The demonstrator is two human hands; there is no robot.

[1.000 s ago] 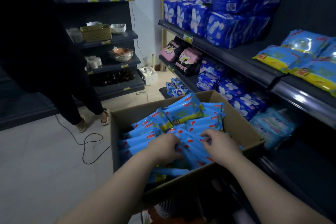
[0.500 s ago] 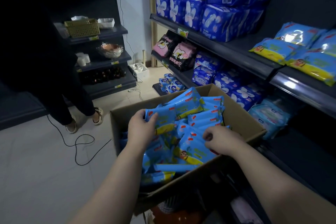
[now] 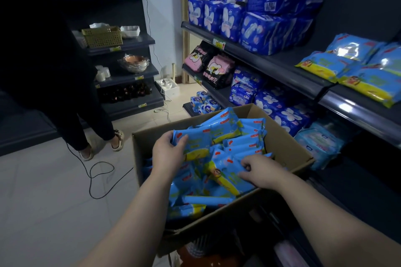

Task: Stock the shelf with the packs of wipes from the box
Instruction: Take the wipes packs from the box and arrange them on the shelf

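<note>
the box point(image 3: 288, 149) sits left of the shelf point(image 3: 271, 67). packs of wipes point(image 3: 236, 134) lie in the box. other packs point(image 3: 325, 67) lie on the shelf. a person point(image 3: 65, 76) stands far left.

Top of the box point(image 3: 290, 151) is wide open, so straight up is free for my left hand point(image 3: 168, 154) and right hand point(image 3: 260, 172). Inside it's crowded, with packs of wipes point(image 3: 238, 136) piled every which way nearly to the rim.

On the upper shelf point(image 3: 290, 60) there's a bare stretch between the dark blue bags point(image 3: 271, 32) and the stocked wipes point(image 3: 325, 65). Its front lip sits higher than the box rim.

Pale blue packs point(image 3: 319, 143) on the low shelf sit just beside the box wall. To the left there's open floor point(image 3: 43, 201), a loose cable point(image 3: 99, 178) and a person point(image 3: 65, 93) standing.
</note>
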